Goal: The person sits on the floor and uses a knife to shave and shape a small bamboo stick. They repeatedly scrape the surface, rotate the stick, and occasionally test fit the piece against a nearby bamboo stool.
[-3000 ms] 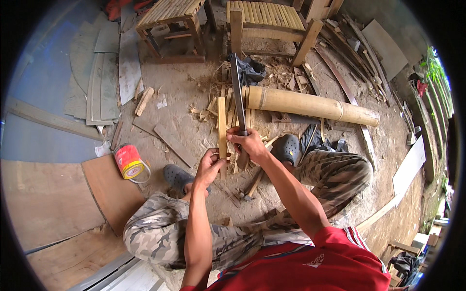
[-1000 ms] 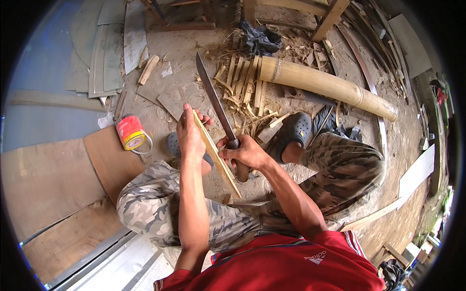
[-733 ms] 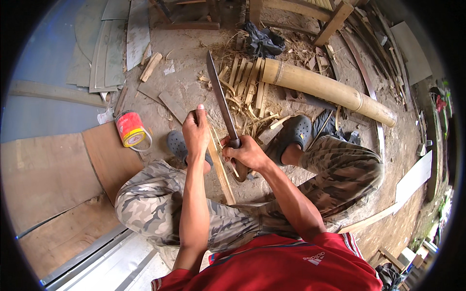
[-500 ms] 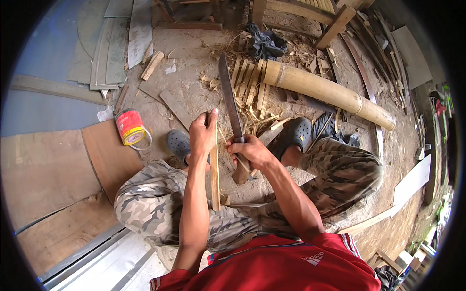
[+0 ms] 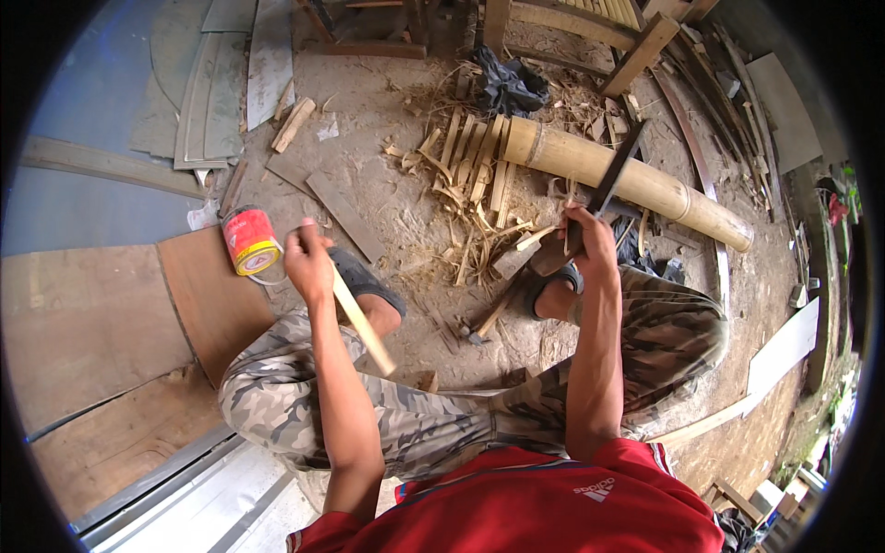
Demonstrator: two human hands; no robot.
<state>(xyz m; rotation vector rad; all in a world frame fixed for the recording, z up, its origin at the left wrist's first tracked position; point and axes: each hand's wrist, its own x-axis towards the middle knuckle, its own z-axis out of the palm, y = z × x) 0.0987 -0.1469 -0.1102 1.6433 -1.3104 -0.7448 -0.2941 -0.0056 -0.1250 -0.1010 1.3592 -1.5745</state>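
Note:
My left hand (image 5: 311, 263) is closed on a pale bamboo strip (image 5: 367, 321), which slants down toward my lap over the left shoe (image 5: 373, 286). Out to the right, my right hand (image 5: 595, 244) grips a machete (image 5: 616, 172) by its wooden handle; the dark blade points up and away, crossing in front of a thick bamboo pole (image 5: 710, 215). A thin curled sliver (image 5: 569, 217) shows beside the right fingers; whether they hold it I cannot tell. Between the hands, several split bamboo strips (image 5: 483, 164) lie by the pole's near end among loose shavings (image 5: 461, 217).
A red and yellow can (image 5: 249, 241) lies tipped at the left. On the floor between my feet is a hammer (image 5: 481, 334). A black plastic bag (image 5: 507, 85) and a wooden bench (image 5: 590, 32) are at the back. Flat boards (image 5: 97, 304) cover the left side.
Both hands have moved apart: the left with its strip to the left, the right with the machete to the right and farther away. The strip now slants, and the hammer between my feet is uncovered.

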